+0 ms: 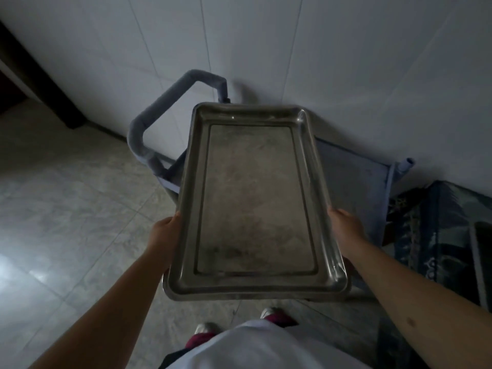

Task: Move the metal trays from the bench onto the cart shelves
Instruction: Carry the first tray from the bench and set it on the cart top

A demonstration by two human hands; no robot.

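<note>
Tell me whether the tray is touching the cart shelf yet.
Cannot tell. The head view looks down on the tray, held by the left hand and right hand, and it hides the cart shelf beneath, so no gap or contact shows.

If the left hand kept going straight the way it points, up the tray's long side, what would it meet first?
The left hand grips the metal tray on its left edge and points toward the wall. Straight on, it would probably reach the cart's padded handle first, though depth is hard to judge from this single view.
</note>
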